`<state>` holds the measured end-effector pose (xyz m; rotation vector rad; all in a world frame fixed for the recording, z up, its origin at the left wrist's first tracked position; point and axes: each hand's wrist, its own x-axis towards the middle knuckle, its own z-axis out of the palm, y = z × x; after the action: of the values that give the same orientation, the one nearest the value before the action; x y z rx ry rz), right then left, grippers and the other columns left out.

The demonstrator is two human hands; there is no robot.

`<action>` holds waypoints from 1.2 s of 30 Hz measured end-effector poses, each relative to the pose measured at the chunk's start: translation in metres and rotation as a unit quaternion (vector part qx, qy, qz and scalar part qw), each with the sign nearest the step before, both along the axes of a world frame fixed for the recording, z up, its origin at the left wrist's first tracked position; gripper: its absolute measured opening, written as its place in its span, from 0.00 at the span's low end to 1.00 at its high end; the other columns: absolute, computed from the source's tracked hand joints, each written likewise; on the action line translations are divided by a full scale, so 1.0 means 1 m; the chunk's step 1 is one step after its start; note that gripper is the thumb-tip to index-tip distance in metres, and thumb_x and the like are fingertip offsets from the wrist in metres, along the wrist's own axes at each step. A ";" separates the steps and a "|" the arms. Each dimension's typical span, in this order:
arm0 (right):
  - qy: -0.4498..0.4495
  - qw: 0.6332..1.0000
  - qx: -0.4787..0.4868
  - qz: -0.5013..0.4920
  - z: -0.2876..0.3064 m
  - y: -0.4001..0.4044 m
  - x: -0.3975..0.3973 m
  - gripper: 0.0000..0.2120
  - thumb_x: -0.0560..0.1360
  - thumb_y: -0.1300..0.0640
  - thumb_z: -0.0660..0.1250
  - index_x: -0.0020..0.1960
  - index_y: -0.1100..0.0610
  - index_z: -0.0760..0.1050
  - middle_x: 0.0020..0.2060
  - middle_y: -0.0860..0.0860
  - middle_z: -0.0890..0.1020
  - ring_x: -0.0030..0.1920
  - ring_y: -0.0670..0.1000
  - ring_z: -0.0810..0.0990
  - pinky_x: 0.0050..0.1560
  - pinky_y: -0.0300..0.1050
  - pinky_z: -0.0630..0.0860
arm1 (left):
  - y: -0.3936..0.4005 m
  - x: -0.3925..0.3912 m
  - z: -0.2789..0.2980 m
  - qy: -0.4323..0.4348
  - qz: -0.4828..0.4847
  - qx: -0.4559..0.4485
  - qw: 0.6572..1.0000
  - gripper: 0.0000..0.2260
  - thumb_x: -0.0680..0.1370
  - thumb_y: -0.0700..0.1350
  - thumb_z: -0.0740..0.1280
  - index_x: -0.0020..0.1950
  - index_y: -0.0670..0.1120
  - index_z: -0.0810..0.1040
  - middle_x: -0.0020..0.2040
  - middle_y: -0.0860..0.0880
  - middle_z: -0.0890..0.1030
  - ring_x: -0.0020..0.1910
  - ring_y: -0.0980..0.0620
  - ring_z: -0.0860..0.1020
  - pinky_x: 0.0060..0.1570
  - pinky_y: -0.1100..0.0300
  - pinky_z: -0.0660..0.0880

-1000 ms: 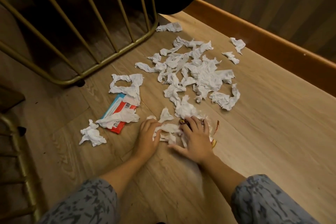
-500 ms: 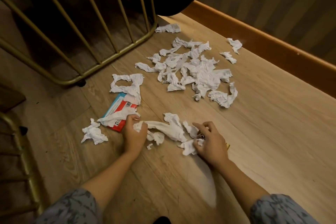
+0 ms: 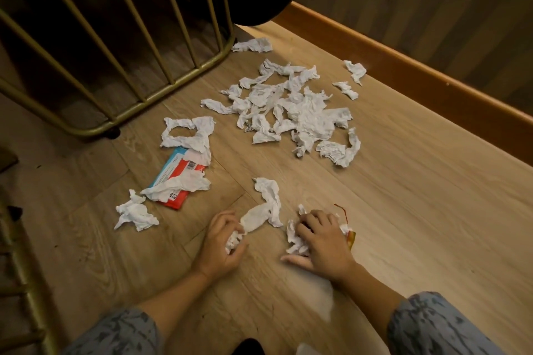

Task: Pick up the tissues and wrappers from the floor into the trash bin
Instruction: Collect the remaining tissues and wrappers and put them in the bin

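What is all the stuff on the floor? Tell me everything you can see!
Big tissue pile: many scraps, white, middle of floor.
Stray tissues: several, white, around the pile's edges.
Red and blue wrapper: one, left, partly under tissue.
Crumpled tissue: one, white, far left.
Gold metal frame: one, upper left.
Baseboard: one, brown, along the wall.
Left hand: closed on tissue.
Right hand: pressing on tissues and a colourful wrapper.

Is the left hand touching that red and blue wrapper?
Apart. The head view shows bare floor between the left hand and the red and blue wrapper; the hand grips a tissue instead.
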<state>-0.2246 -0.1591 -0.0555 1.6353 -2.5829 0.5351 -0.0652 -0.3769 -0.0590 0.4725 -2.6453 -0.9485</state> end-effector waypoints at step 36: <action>-0.068 0.989 -0.111 0.070 -0.029 -0.061 0.003 0.24 0.76 0.40 0.65 0.62 0.56 0.74 0.52 0.56 0.78 0.54 0.56 0.74 0.57 0.48 0.70 | -0.010 -0.020 0.006 -0.003 0.157 0.026 0.987 0.08 0.67 0.43 0.79 0.36 0.45 0.81 0.47 0.50 0.74 0.49 0.53 0.74 0.48 0.63 0.73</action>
<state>-0.2220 -0.2197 -0.0842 1.7668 -2.3996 0.9387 -0.0848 -0.3867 -0.0530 0.8749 -2.4559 -0.9166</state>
